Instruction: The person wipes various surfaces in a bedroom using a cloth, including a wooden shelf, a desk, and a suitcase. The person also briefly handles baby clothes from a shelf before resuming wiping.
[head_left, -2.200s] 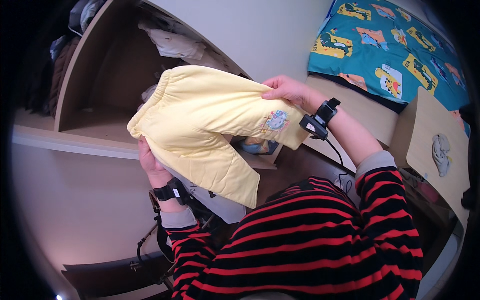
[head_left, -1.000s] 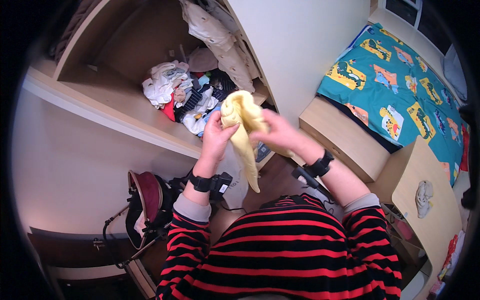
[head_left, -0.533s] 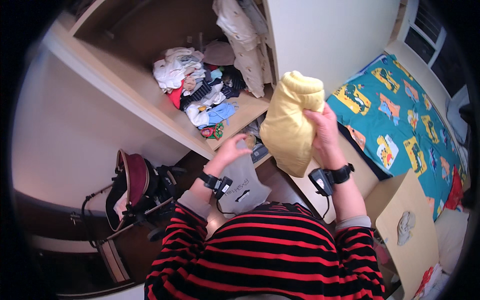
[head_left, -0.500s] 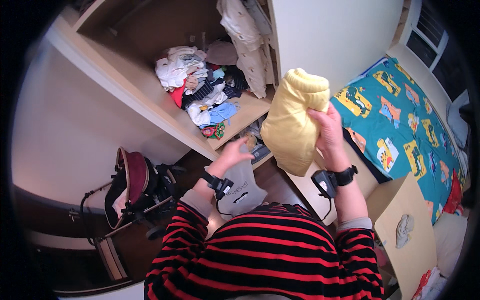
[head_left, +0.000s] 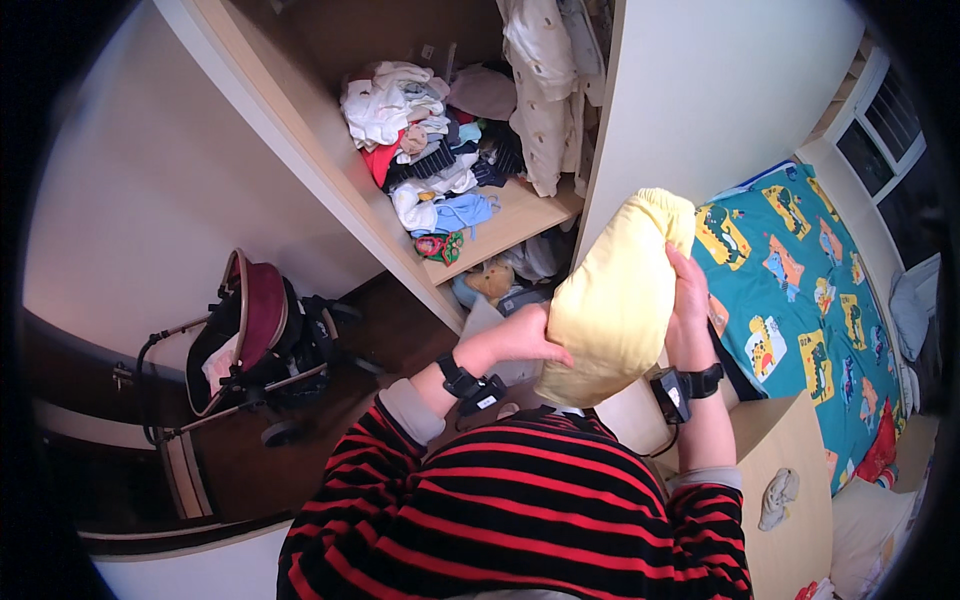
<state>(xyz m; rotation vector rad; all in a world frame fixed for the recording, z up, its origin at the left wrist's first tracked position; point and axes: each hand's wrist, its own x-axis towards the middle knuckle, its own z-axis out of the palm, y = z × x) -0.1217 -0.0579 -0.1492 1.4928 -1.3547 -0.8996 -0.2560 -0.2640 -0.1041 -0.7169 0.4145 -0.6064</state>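
In front of my chest I hold a folded pair of yellow pants [head_left: 615, 300], with its gathered elastic waistband at the upper right. My right hand [head_left: 688, 310] grips the right edge, and its fingers are partly hidden behind the cloth. At the lower left edge, my left hand [head_left: 515, 337] has its thumb on the front of the cloth and its other fingers behind it. A pale bag [head_left: 515, 370] shows partly beneath my left hand.
Ahead, an open wardrobe has a heap of small clothes [head_left: 425, 150] on its shelf [head_left: 530, 215] and hanging garments [head_left: 545, 90]. A stroller [head_left: 265, 320] stands left. On the right are a bed with a teal cover [head_left: 790, 225] and a wooden cabinet [head_left: 790, 440] bearing a grey cloth [head_left: 778, 498].
My left hand has moved from empty air onto the pants' lower left edge. The pants have come lower and tilted, with the waistband now to the upper right. My view has shifted left.
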